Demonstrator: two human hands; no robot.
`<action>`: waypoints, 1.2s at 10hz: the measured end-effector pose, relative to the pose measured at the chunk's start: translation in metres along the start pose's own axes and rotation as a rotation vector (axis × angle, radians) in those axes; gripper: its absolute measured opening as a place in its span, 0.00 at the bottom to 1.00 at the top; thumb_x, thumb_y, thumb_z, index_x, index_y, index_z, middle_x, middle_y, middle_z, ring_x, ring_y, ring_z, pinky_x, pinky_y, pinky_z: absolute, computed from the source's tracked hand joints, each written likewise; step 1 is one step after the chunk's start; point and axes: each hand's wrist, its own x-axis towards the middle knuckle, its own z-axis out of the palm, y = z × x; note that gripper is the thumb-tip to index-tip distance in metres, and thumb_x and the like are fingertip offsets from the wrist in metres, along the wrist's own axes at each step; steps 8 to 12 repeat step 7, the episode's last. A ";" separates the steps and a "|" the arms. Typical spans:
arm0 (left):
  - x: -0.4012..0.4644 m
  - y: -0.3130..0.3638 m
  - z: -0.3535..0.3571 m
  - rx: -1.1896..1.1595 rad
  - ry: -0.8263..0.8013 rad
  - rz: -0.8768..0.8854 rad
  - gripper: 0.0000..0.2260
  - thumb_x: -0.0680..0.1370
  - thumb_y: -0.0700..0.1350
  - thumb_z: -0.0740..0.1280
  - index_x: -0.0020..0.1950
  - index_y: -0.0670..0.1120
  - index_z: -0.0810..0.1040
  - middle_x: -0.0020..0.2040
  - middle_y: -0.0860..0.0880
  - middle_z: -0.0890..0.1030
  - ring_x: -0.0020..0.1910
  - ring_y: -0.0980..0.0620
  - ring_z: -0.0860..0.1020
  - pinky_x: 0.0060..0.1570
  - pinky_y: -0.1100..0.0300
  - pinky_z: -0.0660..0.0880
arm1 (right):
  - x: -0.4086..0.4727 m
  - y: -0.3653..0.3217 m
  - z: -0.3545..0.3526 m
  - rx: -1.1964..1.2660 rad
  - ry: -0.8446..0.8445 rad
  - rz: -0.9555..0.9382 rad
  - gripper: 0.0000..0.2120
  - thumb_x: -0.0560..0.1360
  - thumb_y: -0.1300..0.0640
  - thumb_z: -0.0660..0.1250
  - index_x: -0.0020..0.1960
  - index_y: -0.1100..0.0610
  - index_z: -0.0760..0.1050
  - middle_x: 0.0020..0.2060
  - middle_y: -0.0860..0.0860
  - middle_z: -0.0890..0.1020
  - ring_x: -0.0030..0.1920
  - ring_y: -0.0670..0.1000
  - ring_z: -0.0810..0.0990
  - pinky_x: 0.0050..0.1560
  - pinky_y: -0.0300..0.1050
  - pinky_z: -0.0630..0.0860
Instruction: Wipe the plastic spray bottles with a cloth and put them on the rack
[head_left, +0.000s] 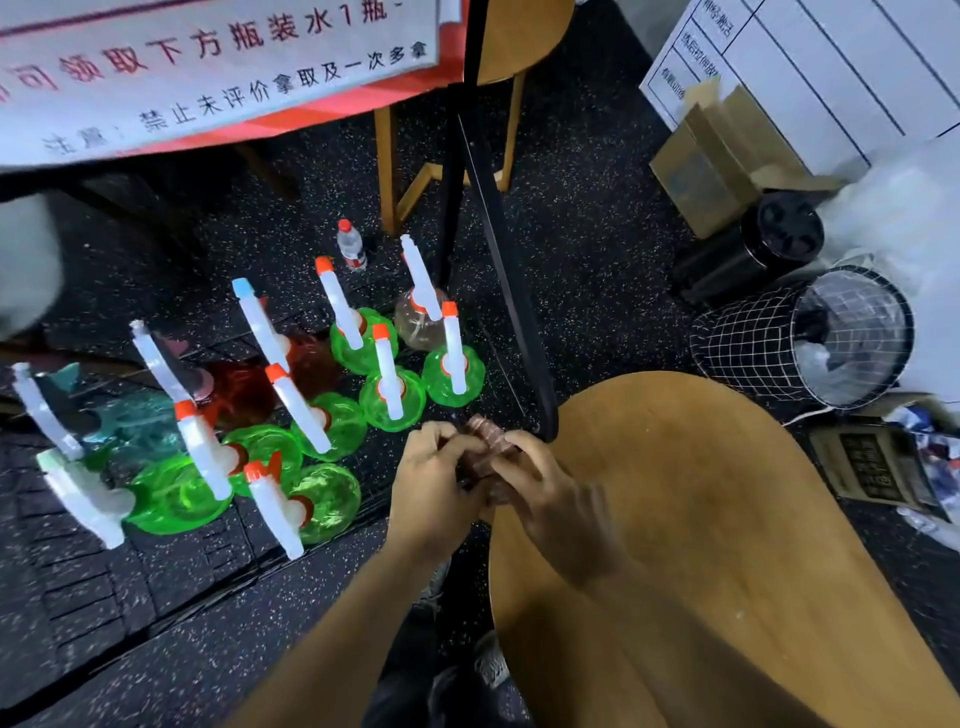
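Both hands, the left hand and right hand, clench a brownish cloth between them, while the upright green spray bottles stand on the floor just left, nearest the left hand.

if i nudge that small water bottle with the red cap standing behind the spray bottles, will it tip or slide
The water bottle would probably tip rather than slide: it stands upright, narrow and tall for its base. The speckled floor looks rough and grippy, which likely resists sliding. Once down it would probably roll, being round. How full it is cannot be told, so its weight is uncertain.
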 end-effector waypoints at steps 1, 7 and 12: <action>0.002 0.001 0.003 0.006 -0.040 0.013 0.18 0.72 0.46 0.77 0.62 0.50 0.83 0.60 0.52 0.79 0.61 0.50 0.76 0.55 0.60 0.70 | 0.008 0.000 0.007 0.029 -0.026 0.021 0.27 0.72 0.55 0.81 0.69 0.50 0.79 0.71 0.46 0.78 0.43 0.47 0.86 0.30 0.37 0.72; -0.017 0.028 -0.032 0.064 -0.037 0.090 0.19 0.77 0.49 0.76 0.68 0.51 0.81 0.63 0.53 0.80 0.64 0.49 0.77 0.62 0.53 0.76 | -0.025 0.009 -0.038 0.343 -0.263 0.092 0.27 0.84 0.41 0.53 0.82 0.39 0.57 0.81 0.40 0.62 0.66 0.52 0.79 0.60 0.46 0.77; -0.017 0.028 -0.032 0.064 -0.037 0.090 0.19 0.77 0.49 0.76 0.68 0.51 0.81 0.63 0.53 0.80 0.64 0.49 0.77 0.62 0.53 0.76 | -0.025 0.009 -0.038 0.343 -0.263 0.092 0.27 0.84 0.41 0.53 0.82 0.39 0.57 0.81 0.40 0.62 0.66 0.52 0.79 0.60 0.46 0.77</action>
